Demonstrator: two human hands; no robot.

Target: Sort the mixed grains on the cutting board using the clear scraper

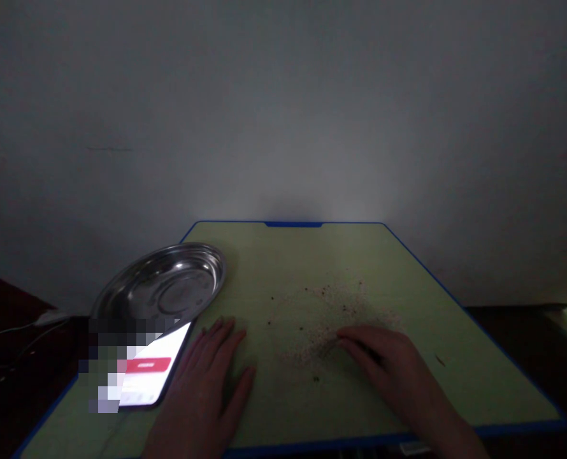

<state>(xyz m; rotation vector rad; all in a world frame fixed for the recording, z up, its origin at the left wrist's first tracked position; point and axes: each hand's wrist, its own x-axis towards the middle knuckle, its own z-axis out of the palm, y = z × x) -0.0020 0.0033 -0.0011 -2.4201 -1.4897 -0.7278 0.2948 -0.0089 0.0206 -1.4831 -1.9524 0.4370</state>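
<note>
Small pale grains [322,319] lie spread over the table's middle, with several dark specks [344,308] among and around them. My right hand [383,357] is at their near right edge, thumb and forefinger pinched together low over the grains; whatever sits between the fingertips is too small to make out. Flat on the table left of the grains rests my left hand [207,376], fingers stretched out and holding nothing. It is beside a lit phone [154,370]. Behind the phone, a shiny metal basin [169,280] overlaps its far end.
The pale green table [264,255] has a blue rim and stands against a grey wall [283,115]. A thin dark sliver [440,361] lies to the right of my right hand. White cables [20,328] run beyond the table's left edge. The room is dim.
</note>
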